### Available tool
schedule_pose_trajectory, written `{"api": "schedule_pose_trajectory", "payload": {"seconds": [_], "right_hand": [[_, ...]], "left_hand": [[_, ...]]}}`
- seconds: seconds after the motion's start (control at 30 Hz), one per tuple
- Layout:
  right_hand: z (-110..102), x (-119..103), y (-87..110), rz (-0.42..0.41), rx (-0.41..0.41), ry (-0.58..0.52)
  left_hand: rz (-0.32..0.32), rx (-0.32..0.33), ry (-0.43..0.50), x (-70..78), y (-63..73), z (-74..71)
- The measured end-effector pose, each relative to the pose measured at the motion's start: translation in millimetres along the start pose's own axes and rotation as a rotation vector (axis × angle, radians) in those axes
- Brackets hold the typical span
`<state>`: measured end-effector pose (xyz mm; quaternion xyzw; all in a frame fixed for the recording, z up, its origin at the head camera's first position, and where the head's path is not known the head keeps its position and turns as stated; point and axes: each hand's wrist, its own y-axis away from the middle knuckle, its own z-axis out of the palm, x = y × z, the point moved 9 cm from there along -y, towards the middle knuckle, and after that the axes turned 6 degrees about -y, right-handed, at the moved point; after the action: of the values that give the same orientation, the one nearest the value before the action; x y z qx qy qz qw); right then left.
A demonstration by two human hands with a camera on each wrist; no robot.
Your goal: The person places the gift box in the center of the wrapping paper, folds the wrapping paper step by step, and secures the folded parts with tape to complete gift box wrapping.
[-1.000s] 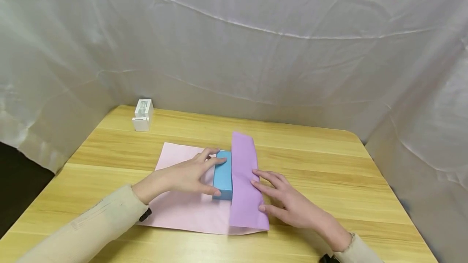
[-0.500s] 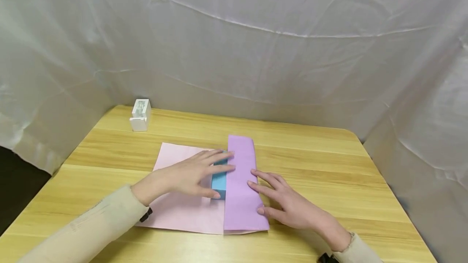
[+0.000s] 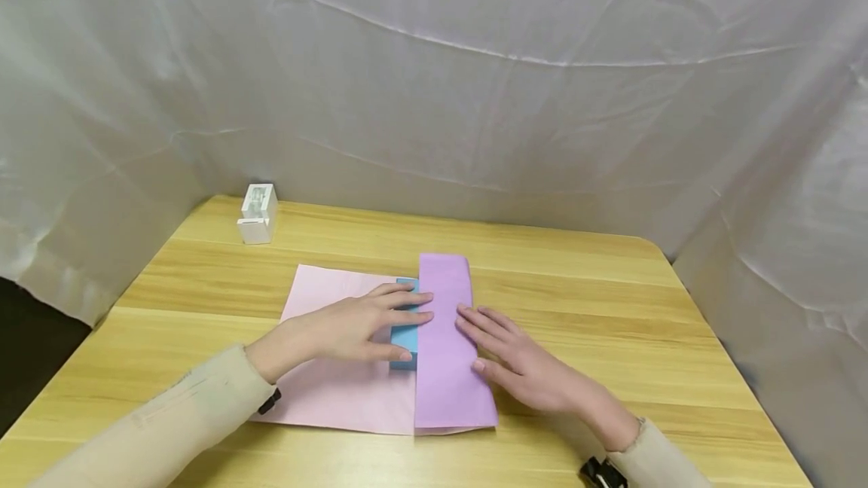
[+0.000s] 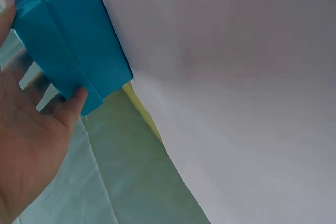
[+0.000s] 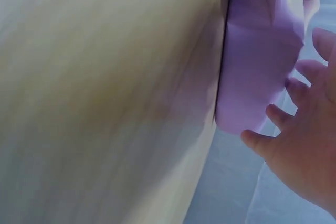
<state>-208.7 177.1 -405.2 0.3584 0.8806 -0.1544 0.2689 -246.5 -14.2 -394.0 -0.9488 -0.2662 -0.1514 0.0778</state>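
Note:
A paper sheet, pink inside (image 3: 339, 390) and purple outside, lies on the wooden table. Its right side is folded over as a purple flap (image 3: 447, 390), covering part of a blue box (image 3: 404, 337). My left hand (image 3: 353, 326) reaches across the box, fingertips on the flap's left edge and thumb at the box's near end. In the left wrist view the blue box (image 4: 73, 35) shows beside that hand. My right hand (image 3: 525, 364) lies at the flap's right side, fingers extended onto the purple paper. The right wrist view shows the purple fold (image 5: 257, 72) standing against the box's hidden side.
A white tape dispenser (image 3: 259, 215) stands at the table's back left corner. Grey fabric (image 3: 434, 96) hangs behind and around the wooden table (image 3: 610, 307).
The purple flap has come down leftward over the box. My left fingers have shifted from the box onto the flap's edge. My right hand has slid slightly forward and left along the fold.

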Motion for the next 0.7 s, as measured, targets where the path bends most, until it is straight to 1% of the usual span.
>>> {"api": "schedule_pose_trajectory", "payload": {"seconds": [0.07, 0.13, 0.27, 0.37, 0.43, 0.47, 0.6, 0.67, 0.7], "right_hand": [[5.1, -1.3, -2.2, 0.001, -0.038, 0.009], [8.3, -3.2, -2.7, -0.002, -0.054, 0.026], [10.7, -3.9, -2.1, 0.015, -0.060, 0.036], [10.0, -2.3, -0.6, 0.041, -0.041, -0.002], [6.4, -0.5, 2.3, 0.068, 0.006, -0.041], [3.4, 0.2, 4.4, 0.082, 0.044, -0.055], [-11.2, 4.7, 16.3, 0.177, 0.232, -0.066], [-13.8, 7.4, 20.9, 0.243, 0.278, -0.076], [-12.9, 8.7, 22.4, 0.276, 0.277, -0.092]], "left_hand": [[-0.013, 0.003, 0.004, -1.6, 0.6, -0.1], [-0.026, 0.003, 0.007, -3.0, 1.0, 0.0], [-0.036, 0.005, 0.005, -3.9, 1.0, -0.6], [-0.034, 0.010, 0.008, -3.9, 0.8, -1.5], [-0.028, 0.013, 0.009, -3.7, 0.3, -1.8], [-0.025, 0.014, 0.008, -3.5, -0.1, -1.8], [-0.022, 0.015, 0.003, -2.7, -1.1, -1.9], [-0.028, 0.014, 0.007, -2.9, -1.1, -2.1], [-0.030, 0.014, 0.009, -3.0, -1.0, -2.3]]}}
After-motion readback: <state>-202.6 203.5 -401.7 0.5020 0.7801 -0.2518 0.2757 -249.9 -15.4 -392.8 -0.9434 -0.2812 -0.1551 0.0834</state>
